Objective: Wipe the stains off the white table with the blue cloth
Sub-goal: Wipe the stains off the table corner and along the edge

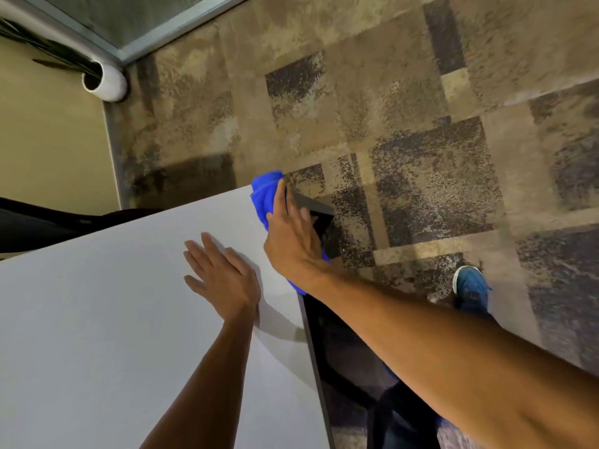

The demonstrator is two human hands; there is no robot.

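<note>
The white table [113, 319] fills the lower left, its far right corner near the middle of the view. My right hand [291, 234] presses the blue cloth [264, 196] flat on that corner, along the table's right edge; the cloth bunches beyond my fingertips and a bit shows under my wrist. My left hand [220, 273] lies flat on the tabletop just left of it, fingers spread, holding nothing. I see no clear stains on the visible surface.
Patterned brown carpet [405, 124] lies beyond the table. My blue shoe [471, 286] stands to the right. A dark frame [340, 351] runs under the table's right edge. A white pipe end [107, 81] and a beige wall [48, 140] are at the upper left.
</note>
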